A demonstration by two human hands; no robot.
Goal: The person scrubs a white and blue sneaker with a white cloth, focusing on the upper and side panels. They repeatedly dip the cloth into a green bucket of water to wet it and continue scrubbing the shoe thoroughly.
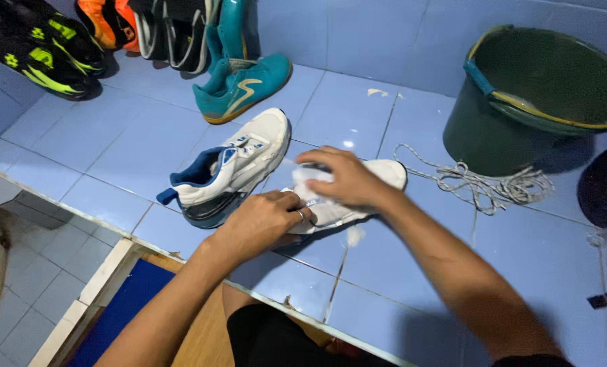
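While both hands grip it, one white shoe (385, 178) lies on the blue tiled ledge (147, 136), long axis running left-right, far end toward the green bucket (521, 115). Left hand (262, 221) clenched on near end; right hand (341, 178) grasping top. 2nd white shoe (232, 170) alongside, 1 teal shoe (245, 85) behind.

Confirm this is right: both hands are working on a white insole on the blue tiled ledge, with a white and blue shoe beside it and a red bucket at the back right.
One detail is wrong: the bucket is dark green, not red, as the head view shows. The rest holds: the left hand and right hand are on the white insole on the blue tiled ledge, beside the white and blue shoe.
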